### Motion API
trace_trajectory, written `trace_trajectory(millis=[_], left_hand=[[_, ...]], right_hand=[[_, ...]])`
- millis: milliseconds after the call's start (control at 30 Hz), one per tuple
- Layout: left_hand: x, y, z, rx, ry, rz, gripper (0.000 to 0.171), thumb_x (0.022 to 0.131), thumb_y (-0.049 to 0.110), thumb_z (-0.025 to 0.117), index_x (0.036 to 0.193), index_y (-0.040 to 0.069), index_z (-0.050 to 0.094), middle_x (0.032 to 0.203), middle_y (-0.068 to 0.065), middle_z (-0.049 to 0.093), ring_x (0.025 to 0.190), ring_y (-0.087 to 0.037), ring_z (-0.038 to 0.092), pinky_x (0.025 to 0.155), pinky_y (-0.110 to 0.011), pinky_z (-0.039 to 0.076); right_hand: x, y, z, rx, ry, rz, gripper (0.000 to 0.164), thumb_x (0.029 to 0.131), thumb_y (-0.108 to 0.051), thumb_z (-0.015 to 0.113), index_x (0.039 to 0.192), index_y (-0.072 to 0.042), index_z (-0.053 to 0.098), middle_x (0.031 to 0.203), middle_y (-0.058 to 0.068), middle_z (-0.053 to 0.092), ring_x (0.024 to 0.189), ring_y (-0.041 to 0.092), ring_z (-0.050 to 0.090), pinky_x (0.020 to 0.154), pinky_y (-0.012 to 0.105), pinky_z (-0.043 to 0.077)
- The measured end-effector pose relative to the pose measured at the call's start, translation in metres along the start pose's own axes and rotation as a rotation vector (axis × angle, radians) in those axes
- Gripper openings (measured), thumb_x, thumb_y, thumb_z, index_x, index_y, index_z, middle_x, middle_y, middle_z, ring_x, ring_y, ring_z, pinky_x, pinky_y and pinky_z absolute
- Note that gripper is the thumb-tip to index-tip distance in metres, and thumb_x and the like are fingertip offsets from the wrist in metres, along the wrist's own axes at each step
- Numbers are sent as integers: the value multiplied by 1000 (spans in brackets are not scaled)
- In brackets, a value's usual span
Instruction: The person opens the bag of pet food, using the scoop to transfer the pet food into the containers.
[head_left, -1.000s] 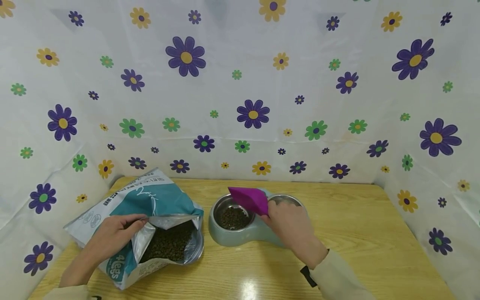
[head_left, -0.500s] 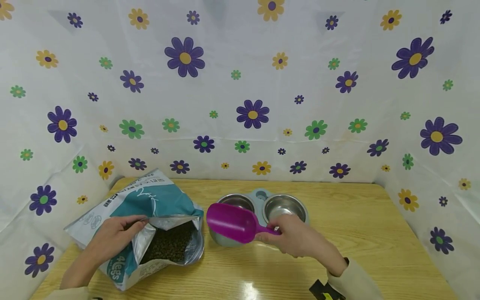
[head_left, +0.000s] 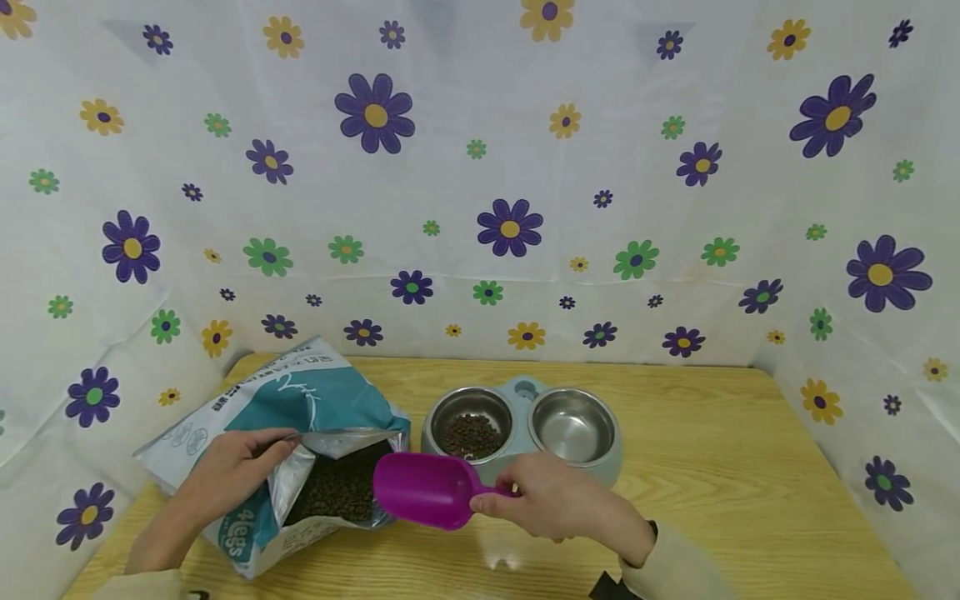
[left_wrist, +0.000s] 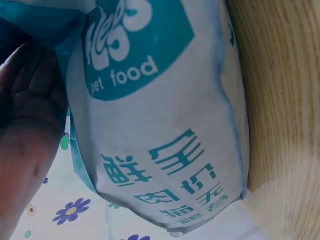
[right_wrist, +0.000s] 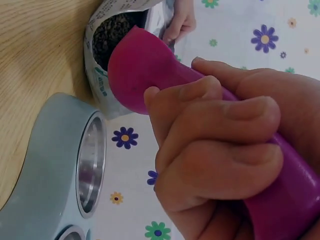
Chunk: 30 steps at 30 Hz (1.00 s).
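My right hand (head_left: 558, 500) grips the handle of a magenta scoop (head_left: 427, 490), its fingers curled round it in the right wrist view. The scoop looks empty in the head view, and its tip overlaps the right edge of the bag's mouth. A teal and white pet food bag (head_left: 330, 392) lies on its side at the left, its mouth full of brown kibble (head_left: 337, 487). My left hand (head_left: 225, 471) pinches the bag's upper rim. In the left wrist view the bag (left_wrist: 165, 125) hides its fingertips. A double bowl (head_left: 521, 446) holds some kibble (head_left: 471, 435) in its left steel dish.
The right steel dish (head_left: 573, 427) holds no kibble. All of this stands on a wooden table (head_left: 697, 467). A white flowered cloth (head_left: 450, 167) closes off the back and both sides.
My right hand has drawn the scoop from above the left dish, levelled it, and moved it left and nearer to the bag. My left hand keeps its hold on the bag.
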<state>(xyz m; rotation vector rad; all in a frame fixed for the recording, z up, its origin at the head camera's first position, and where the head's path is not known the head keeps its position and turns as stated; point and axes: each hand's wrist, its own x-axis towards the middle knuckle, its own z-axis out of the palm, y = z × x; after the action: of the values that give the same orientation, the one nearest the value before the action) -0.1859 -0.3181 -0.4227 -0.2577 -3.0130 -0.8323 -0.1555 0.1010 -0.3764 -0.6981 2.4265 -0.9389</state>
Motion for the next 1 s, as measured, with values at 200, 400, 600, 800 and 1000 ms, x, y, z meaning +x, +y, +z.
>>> trace_trajectory(millis=[200,400,600,800,1000], left_hand=[[1,-1,2,14,3,1,36,106,33,56,127,10,73,124,-13,74,106,-25,71,78,-29,55],[1,-1,2,20,11,7,35,106,32,57,127,10,74,123,-13,75,104,-20,70,78,-27,54],[1,0,2,17,16,10,34,106,30,57,126,9,74,123,-14,75,106,-26,71,80,-36,59],[2,0,1,10,22,27,35,106,30,56,126,8,74,123,-15,74,111,-35,71,86,-48,59],[0,0,2,9,12,14,35,106,31,57,127,8,74,123,-14,75,108,-29,71,81,-35,58]], right_hand=[[6,-9,5,-77,5,4,40,99,-46,65,68,-21,61,49,-9,42,34,8,44,41,26,43],[17,-23,8,-152,4,45,42,99,-42,67,65,-17,61,50,-9,39,33,7,43,41,22,40],[29,-40,13,-198,-35,138,47,98,-43,67,63,-16,53,48,-7,36,31,8,41,38,20,36],[45,-52,15,-235,-90,198,49,99,-43,66,63,-15,49,44,-5,37,30,10,38,35,21,34],[56,-53,13,-216,-151,202,53,100,-43,66,59,-12,52,41,-3,42,33,11,41,36,23,36]])
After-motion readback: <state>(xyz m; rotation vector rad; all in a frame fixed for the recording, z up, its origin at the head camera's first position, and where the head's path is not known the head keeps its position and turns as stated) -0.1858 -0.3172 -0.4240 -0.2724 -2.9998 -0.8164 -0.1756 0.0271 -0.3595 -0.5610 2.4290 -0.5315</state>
